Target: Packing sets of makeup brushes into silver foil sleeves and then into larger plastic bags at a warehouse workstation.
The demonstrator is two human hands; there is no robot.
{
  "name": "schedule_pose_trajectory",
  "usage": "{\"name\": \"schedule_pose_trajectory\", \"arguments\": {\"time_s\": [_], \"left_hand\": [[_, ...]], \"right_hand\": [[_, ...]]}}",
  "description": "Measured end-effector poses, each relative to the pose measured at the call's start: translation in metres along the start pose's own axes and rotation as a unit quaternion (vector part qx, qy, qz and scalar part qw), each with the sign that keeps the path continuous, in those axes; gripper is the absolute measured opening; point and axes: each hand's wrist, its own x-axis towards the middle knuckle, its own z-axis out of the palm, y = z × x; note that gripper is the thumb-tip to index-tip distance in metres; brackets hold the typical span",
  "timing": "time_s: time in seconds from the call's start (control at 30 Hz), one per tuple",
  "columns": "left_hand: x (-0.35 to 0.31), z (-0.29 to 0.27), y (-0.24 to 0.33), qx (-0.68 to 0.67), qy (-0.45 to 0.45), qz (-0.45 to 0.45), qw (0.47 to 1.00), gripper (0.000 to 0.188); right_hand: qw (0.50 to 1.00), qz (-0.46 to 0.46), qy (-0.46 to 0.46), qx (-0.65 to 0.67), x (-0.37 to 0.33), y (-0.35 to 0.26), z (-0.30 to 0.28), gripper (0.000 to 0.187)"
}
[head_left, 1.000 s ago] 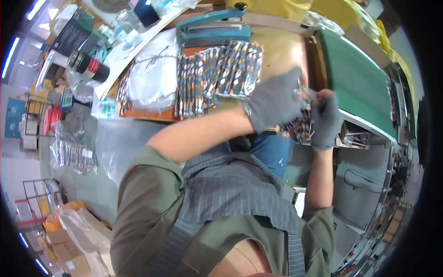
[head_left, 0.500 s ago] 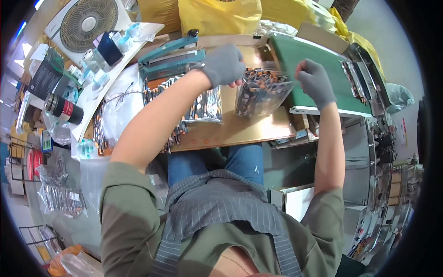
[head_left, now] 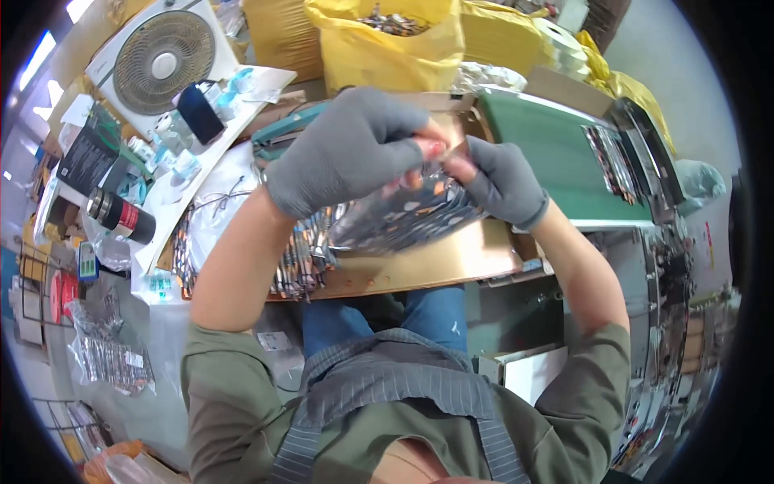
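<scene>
My left hand [head_left: 347,153], in a grey fingerless glove, pinches the upper edge of a filled clear plastic bag [head_left: 403,222] with bare fingertips. From the other side my right hand [head_left: 509,185], gloved alike, grips the same edge between thumb and fingers. Dark packets with orange and white spots show through the bag, which hangs tilted and slightly blurred over the brown work board [head_left: 451,266]. The exact fold of its mouth is hidden by my fingers. Beside my left forearm lie rows of similar slim packets [head_left: 302,262].
Behind my left hand is a teal lever tool [head_left: 278,141], partly hidden. A green conveyor belt [head_left: 548,145] runs on the right, with packets on it. A yellow sack [head_left: 387,60] stands at the back. On the left are a shelf with a phone [head_left: 200,114], a flask [head_left: 121,219] and a fan [head_left: 164,63].
Both hands have come together at the bag's mouth; the right hand moved left from over the belt. The bag has been tilted and shifted left and nearer. The view has shifted slightly.
</scene>
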Motion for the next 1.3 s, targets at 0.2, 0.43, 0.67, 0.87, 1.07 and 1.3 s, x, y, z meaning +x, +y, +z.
{"name": "schedule_pose_trajectory", "arguments": {"time_s": [0.2, 0.43, 0.67, 0.87, 1.07, 1.3], "left_hand": [[-0.037, 0.019, -0.152, -0.146, 0.160, -0.176, 0.960, 0.059], [-0.024, 0.002, -0.269, -0.318, 0.278, -0.251, 0.871, 0.048], [-0.024, -0.056, -0.354, -0.397, 0.283, -0.302, 0.819, 0.042], [-0.024, -0.056, -0.330, -0.326, 0.287, -0.368, 0.822, 0.051], [-0.021, -0.060, -0.317, -0.336, 0.295, -0.365, 0.817, 0.043], [-0.019, -0.065, -0.302, -0.342, 0.259, -0.434, 0.792, 0.038]], "right_hand": [[0.984, 0.137, 0.089, 0.071, 0.095, 0.039, 0.097, 0.031], [0.908, 0.205, 0.340, -0.133, 0.217, 0.161, 0.200, 0.034], [0.958, 0.207, 0.121, -0.156, 0.257, 0.130, 0.200, 0.033], [0.943, 0.263, 0.127, -0.160, 0.215, 0.170, 0.248, 0.022], [0.948, 0.250, 0.147, -0.132, 0.219, 0.168, 0.249, 0.020], [0.918, 0.323, 0.177, 0.151, 0.193, 0.171, 0.244, 0.045]]}}
